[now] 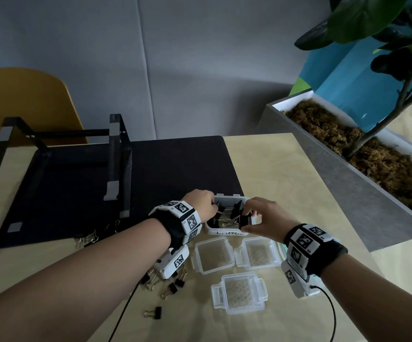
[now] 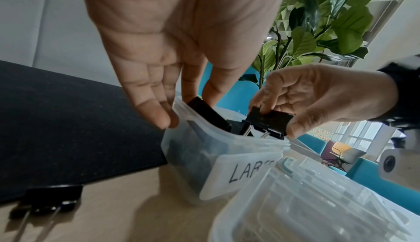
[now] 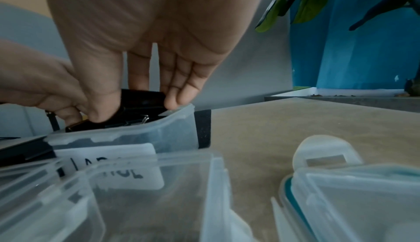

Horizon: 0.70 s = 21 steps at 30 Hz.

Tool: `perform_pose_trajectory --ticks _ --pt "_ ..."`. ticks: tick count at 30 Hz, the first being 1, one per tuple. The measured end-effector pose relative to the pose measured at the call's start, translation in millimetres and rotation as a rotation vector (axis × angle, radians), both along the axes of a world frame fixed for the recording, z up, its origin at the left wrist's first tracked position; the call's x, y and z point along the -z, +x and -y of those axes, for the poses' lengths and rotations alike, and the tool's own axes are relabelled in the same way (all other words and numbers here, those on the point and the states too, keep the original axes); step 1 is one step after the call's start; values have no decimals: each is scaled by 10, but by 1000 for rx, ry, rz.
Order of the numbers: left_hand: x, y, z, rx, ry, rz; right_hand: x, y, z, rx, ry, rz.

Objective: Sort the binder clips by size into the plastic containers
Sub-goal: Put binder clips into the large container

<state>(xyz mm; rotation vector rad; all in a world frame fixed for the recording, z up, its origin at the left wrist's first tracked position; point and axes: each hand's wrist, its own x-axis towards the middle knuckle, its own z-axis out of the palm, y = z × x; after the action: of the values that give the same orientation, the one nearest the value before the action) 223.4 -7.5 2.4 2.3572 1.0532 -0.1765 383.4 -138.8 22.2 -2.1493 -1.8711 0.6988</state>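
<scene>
A clear container labelled LARGE (image 1: 227,232) (image 2: 227,148) (image 3: 172,131) stands at the mat's near edge, heaped with large black binder clips (image 1: 224,217). My left hand (image 1: 214,206) (image 2: 200,98) reaches in from the left, thumb and forefinger pinching one large black clip (image 2: 204,113) at the rim. My right hand (image 1: 245,219) (image 2: 275,118) (image 3: 136,105) pinches another large black clip (image 1: 247,218) (image 2: 270,122) (image 3: 143,100) just above the right side of the container. Smaller loose clips (image 1: 170,288) lie on the table below my left wrist.
Two empty clear containers (image 1: 213,255) (image 1: 259,253) and a latched clear piece (image 1: 239,292) sit near the LARGE one. More clips (image 1: 86,239) lie by the black mat (image 1: 175,164), which carries a black stand (image 1: 116,156). A planter (image 1: 348,174) borders the right.
</scene>
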Motion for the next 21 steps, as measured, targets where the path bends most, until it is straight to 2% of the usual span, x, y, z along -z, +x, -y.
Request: perform_pose_trajectory --ticks 5,15,21 --pt "-6 23 38 -26 2 -39 4 15 24 32 29 -15" --pt "-7 -2 13 -12 -41 -37 -63 6 -55 27 -124 87" --pt "-52 -56 27 1 -28 -12 -130 4 -105 47 19 6"
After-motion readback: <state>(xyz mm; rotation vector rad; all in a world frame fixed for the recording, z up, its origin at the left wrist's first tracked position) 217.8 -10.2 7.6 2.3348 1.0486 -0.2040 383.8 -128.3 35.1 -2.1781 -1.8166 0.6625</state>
